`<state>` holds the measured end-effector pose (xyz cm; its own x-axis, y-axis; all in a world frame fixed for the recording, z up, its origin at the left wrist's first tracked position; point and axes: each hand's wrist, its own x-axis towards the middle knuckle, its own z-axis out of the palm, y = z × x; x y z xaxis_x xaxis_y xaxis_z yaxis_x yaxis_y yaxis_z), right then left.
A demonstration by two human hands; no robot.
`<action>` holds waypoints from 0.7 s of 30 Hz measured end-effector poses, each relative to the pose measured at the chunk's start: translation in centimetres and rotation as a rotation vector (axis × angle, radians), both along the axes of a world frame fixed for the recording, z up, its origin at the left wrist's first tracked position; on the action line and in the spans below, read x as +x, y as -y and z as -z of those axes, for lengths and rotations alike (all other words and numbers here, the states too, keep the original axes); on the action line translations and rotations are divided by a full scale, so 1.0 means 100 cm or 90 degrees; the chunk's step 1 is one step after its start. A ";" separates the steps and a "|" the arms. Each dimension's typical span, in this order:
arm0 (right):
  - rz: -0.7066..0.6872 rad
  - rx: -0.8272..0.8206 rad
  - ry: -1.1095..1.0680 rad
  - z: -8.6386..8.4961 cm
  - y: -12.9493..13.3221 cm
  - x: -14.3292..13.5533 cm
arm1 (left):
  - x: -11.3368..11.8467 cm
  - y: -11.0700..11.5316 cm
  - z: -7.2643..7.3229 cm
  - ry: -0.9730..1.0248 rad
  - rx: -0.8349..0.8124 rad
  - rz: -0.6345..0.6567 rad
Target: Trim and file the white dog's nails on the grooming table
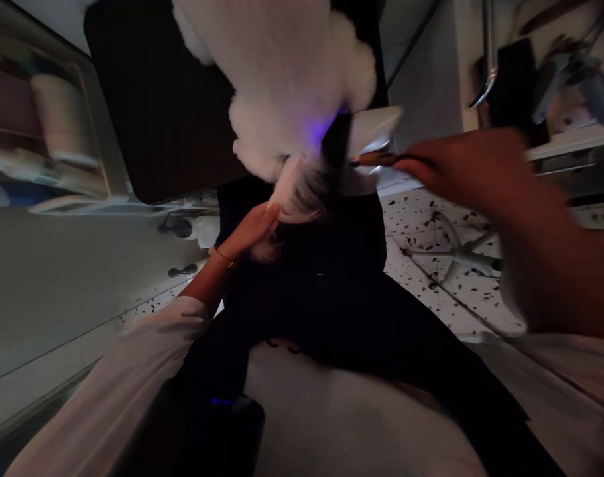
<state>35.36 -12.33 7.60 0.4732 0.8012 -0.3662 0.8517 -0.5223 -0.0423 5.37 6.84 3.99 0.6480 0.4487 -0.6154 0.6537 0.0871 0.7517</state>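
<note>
Nearest, dark-clad legs (pixel 431 338) spread from 5 to 7 o'clock. Just off centre at 10 o'clock, the left hand (pixel 262 224), a bracelet (pixel 223 258) at its wrist, is closed on a slim, long-haired part (pixel 288 187) of a fluffy white animal. The right hand (pixel 475 165), blurred, lies toward 2 o'clock, its fingers wrapped round a thin brown tool (pixel 381 159) whose tip points to 9 o'clock, near the fur; whether it touches cannot be told. The fluffy white animal (pixel 286 79) fills 12 o'clock, on a black table (pixel 162 106) that stretches toward 10 o'clock. Out at 3 o'clock, a wheeled base (pixel 461 255) stands on the speckled floor (pixel 411 218); at 10 o'clock, a white cylinder (pixel 65 119) sits in a rack.
</note>
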 end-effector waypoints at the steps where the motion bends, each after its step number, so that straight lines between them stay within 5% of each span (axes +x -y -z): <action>1: -0.060 0.001 -0.047 0.008 -0.017 -0.019 | 0.001 0.002 0.000 0.001 0.006 0.004; 4: -0.123 0.035 -0.099 0.036 -0.052 -0.061 | 0.004 0.004 0.000 -0.005 0.018 -0.008; 8: -0.073 0.031 -0.032 0.054 -0.036 -0.060 | 0.010 -0.001 -0.002 -0.027 0.048 -0.006; 15: 0.029 -0.018 0.093 0.032 0.023 -0.020 | 0.027 -0.003 -0.008 -0.014 0.070 0.095; 21: 0.202 -0.115 0.203 0.011 0.052 -0.004 | 0.024 -0.006 -0.013 -0.052 0.125 0.133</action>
